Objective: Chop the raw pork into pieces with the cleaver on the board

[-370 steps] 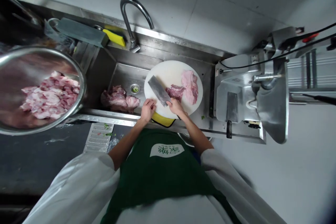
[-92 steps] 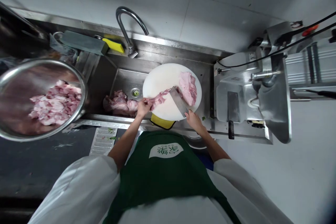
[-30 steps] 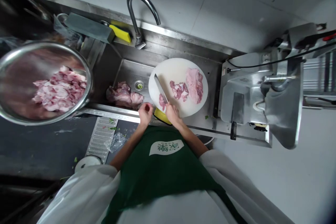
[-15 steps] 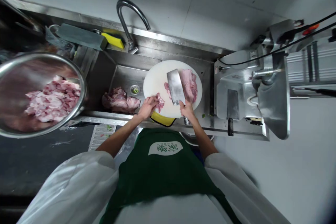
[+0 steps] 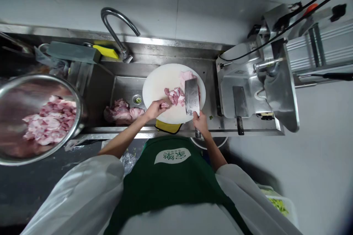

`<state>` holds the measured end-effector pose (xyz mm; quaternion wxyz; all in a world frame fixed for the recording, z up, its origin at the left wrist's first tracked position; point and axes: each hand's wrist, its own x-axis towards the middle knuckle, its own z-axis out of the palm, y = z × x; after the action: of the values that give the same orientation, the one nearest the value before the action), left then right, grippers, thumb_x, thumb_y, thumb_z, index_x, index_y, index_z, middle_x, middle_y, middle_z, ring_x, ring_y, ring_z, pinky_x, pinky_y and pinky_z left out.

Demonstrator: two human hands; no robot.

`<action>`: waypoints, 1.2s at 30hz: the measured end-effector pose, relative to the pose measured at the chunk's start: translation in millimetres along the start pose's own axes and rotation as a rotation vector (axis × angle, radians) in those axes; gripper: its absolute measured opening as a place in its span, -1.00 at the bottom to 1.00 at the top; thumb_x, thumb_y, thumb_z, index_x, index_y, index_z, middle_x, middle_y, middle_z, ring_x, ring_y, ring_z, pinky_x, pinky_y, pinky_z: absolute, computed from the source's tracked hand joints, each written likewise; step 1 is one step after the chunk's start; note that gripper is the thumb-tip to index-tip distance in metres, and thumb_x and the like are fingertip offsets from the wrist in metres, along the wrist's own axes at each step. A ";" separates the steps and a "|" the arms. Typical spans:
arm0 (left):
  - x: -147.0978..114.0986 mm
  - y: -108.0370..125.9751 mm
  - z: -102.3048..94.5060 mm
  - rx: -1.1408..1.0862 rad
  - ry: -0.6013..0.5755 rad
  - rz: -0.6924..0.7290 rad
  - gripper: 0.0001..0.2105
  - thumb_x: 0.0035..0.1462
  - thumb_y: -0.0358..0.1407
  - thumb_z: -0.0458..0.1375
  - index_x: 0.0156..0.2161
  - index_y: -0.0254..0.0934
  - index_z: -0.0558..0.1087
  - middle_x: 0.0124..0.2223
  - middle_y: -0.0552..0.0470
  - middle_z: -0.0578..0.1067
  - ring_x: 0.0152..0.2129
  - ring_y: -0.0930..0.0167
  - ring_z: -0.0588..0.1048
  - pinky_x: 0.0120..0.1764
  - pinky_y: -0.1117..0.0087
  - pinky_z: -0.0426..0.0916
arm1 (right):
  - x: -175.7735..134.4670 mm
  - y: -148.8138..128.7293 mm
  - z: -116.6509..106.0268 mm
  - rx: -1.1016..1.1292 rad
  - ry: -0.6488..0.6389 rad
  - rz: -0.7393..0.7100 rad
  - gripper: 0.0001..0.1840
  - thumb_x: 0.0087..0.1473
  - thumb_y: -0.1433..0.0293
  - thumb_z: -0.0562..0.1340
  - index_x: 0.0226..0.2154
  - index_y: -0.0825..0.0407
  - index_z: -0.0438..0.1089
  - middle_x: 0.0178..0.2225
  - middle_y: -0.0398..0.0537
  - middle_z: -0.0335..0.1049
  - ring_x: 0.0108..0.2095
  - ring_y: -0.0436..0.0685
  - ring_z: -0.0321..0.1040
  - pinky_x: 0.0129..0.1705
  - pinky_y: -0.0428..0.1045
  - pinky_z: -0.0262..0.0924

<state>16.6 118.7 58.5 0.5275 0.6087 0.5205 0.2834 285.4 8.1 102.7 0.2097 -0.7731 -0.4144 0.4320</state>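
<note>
My right hand (image 5: 200,122) grips the handle of a cleaver (image 5: 191,97), whose broad blade lies over the right part of a round white cutting board (image 5: 154,80). Behind the blade, a slab of raw meat (image 5: 186,76) is partly hidden. Several cut meat pieces (image 5: 175,96) lie just left of the blade. At the board's lower left edge, my left hand (image 5: 154,110) is closed on a small piece of meat (image 5: 164,105). A larger lump of raw meat (image 5: 122,112) rests in the sink, left of the board.
A steel bowl (image 5: 79,106) of cut meat stands at the left. The faucet (image 5: 118,33) rises behind the sink (image 5: 129,69). A slicing machine (image 5: 264,80) is at the right, with a second cleaver (image 5: 239,104) on its near side. A yellow cloth (image 5: 168,127) hangs under the board.
The view has shifted. The cleaver blade has turned more upright and moved over the meat slab. More cut pieces now show left of it. My left hand now holds a smaller bit of meat.
</note>
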 end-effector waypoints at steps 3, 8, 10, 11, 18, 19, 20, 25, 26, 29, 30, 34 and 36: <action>-11.7 -6.2 4.9 0.259 0.019 0.084 -0.86 -0.06 -0.36 0.32 -0.31 -0.23 0.54 -0.40 0.03 0.44 -0.46 0.33 0.42 -0.25 0.33 0.38 | -6.5 -15.9 -3.9 -0.253 0.050 -0.042 -0.64 0.39 0.24 -0.02 -0.04 0.10 0.36 -0.39 0.05 0.48 -0.36 0.20 0.47 -0.30 -0.01 0.28; -48.8 -36.2 -11.8 0.373 0.276 0.017 -0.82 -0.02 -0.30 0.33 -0.26 -0.23 0.53 -0.35 -0.03 0.44 -0.39 0.27 0.44 -0.17 0.27 0.41 | -16.1 -71.0 -1.8 -0.565 0.004 -0.145 -0.62 0.42 0.30 -0.04 0.05 0.14 0.35 -0.21 0.21 0.55 -0.16 0.28 0.50 -0.13 0.02 0.23; -63.9 -44.5 -19.9 0.372 0.386 0.001 -0.87 0.08 -0.24 0.27 -0.26 -0.23 0.52 -0.35 -0.02 0.44 -0.41 0.29 0.43 -0.19 0.28 0.39 | -16.3 -92.1 8.8 -0.579 0.026 -0.230 -0.55 0.45 0.27 -0.10 0.11 0.16 0.32 -0.22 0.23 0.55 -0.16 0.29 0.51 -0.10 0.04 0.25; -69.2 -46.5 -21.9 0.370 0.444 -0.001 -0.88 0.14 -0.23 0.23 -0.26 -0.23 0.51 -0.34 -0.03 0.45 -0.42 0.31 0.42 -0.20 0.28 0.39 | -15.0 -100.1 17.1 -0.574 0.039 -0.274 -0.51 0.46 0.25 -0.15 0.15 0.17 0.30 -0.21 0.24 0.55 -0.15 0.30 0.51 -0.09 0.05 0.26; -49.8 -40.6 15.1 0.436 0.296 0.212 -0.88 0.26 -0.28 0.14 -0.21 -0.21 0.52 -0.09 -0.16 0.51 -0.08 0.17 0.42 0.05 0.12 0.31 | 5.0 -102.1 93.7 -0.765 -0.294 -0.323 -0.54 0.41 0.46 -0.08 0.26 0.18 0.21 -0.06 0.28 0.54 -0.03 0.27 0.52 0.01 0.06 0.28; -44.1 -41.5 22.1 0.454 0.225 0.230 -0.87 0.27 -0.27 0.13 -0.21 -0.21 0.53 -0.07 -0.16 0.51 -0.08 0.17 0.42 0.05 0.11 0.30 | 6.7 -97.7 97.6 -0.797 -0.315 -0.330 -0.54 0.40 0.49 -0.08 0.26 0.17 0.22 -0.04 0.28 0.54 -0.02 0.25 0.52 0.02 0.05 0.28; -39.7 -43.3 27.7 0.474 0.179 0.239 -0.85 0.29 -0.28 0.11 -0.21 -0.22 0.54 -0.06 -0.17 0.51 -0.08 0.17 0.41 0.04 0.11 0.30 | 8.0 -92.6 97.7 -0.816 -0.315 -0.344 -0.55 0.40 0.49 -0.08 0.24 0.16 0.25 -0.03 0.27 0.54 -0.01 0.24 0.51 0.02 0.04 0.27; -37.8 -56.7 35.7 0.516 0.248 0.207 -0.83 0.31 -0.31 0.10 -0.16 -0.21 0.55 -0.03 -0.17 0.53 -0.04 0.17 0.40 0.05 0.10 0.24 | 9.0 -53.0 55.3 -0.812 -0.291 -0.293 -0.64 0.45 0.29 -0.01 0.05 0.11 0.38 -0.08 0.20 0.56 -0.08 0.22 0.50 -0.08 -0.01 0.23; -39.1 -58.1 35.0 0.522 0.269 0.197 -0.84 0.31 -0.31 0.11 -0.17 -0.20 0.56 -0.03 -0.16 0.54 -0.04 0.17 0.40 0.06 0.10 0.24 | 9.0 -43.2 42.8 -0.796 -0.299 -0.279 -0.65 0.44 0.27 0.02 0.02 0.10 0.40 -0.10 0.18 0.56 -0.09 0.21 0.50 -0.10 -0.02 0.21; -43.1 -58.0 32.3 0.561 0.302 0.169 -0.85 0.29 -0.32 0.13 -0.20 -0.19 0.57 -0.05 -0.15 0.55 -0.04 0.16 0.40 0.05 0.09 0.24 | 8.2 -17.7 9.4 -0.738 -0.325 -0.248 -0.71 0.39 0.26 0.08 -0.09 0.06 0.44 -0.17 0.07 0.57 -0.14 0.18 0.47 -0.16 -0.06 0.16; -44.8 -57.0 31.0 0.571 0.306 0.163 -0.86 0.28 -0.32 0.14 -0.21 -0.19 0.57 -0.05 -0.15 0.55 -0.05 0.16 0.40 0.04 0.09 0.25 | 7.4 -11.7 0.8 -0.725 -0.320 -0.235 -0.72 0.38 0.25 0.10 -0.14 0.04 0.46 -0.20 0.03 0.56 -0.16 0.18 0.46 -0.18 -0.06 0.14; -54.5 -49.0 21.1 0.504 0.292 0.216 -0.91 0.23 -0.29 0.19 -0.24 -0.20 0.56 -0.03 -0.15 0.52 -0.04 0.16 0.42 0.05 0.09 0.29 | -0.6 -0.8 -20.2 -0.688 -0.169 -0.213 -0.72 0.34 0.24 0.10 -0.23 0.03 0.46 -0.31 0.01 0.53 -0.24 0.19 0.43 -0.24 -0.04 0.10; -53.2 -40.7 15.4 0.411 0.339 0.250 -0.89 0.23 -0.26 0.20 -0.24 -0.21 0.54 -0.04 -0.16 0.50 -0.05 0.19 0.45 0.06 0.12 0.32 | -5.6 0.8 -25.8 -0.626 -0.049 -0.220 -0.69 0.34 0.23 0.07 -0.25 0.04 0.45 -0.34 0.05 0.51 -0.26 0.20 0.42 -0.24 -0.02 0.12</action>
<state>0.9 59.7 26.9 0.2595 0.7063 0.5686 0.3323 305.9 3.9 118.8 -0.0029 -0.7401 -0.6128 0.2770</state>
